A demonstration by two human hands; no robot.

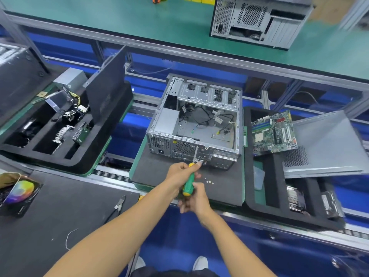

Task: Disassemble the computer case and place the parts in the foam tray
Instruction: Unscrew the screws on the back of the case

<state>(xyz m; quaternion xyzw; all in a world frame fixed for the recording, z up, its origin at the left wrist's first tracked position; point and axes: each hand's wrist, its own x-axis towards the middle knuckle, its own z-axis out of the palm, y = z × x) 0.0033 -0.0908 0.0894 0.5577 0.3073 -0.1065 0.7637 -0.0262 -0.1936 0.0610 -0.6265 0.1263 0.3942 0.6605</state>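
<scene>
Both hands, left hand [180, 172] and right hand [194, 198], grip the screwdriver [189, 181] against the computer case [196, 120] rear on its foam mat; a slipping tip could scatter the loose screws [208, 181] beside it

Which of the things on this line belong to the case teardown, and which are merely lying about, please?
In use:
open computer case
screwdriver, gripped by left hand and right hand
loose screws
foam tray holding motherboard

Lying about:
pliers
second case on the far bench
colour-wheel box
</scene>
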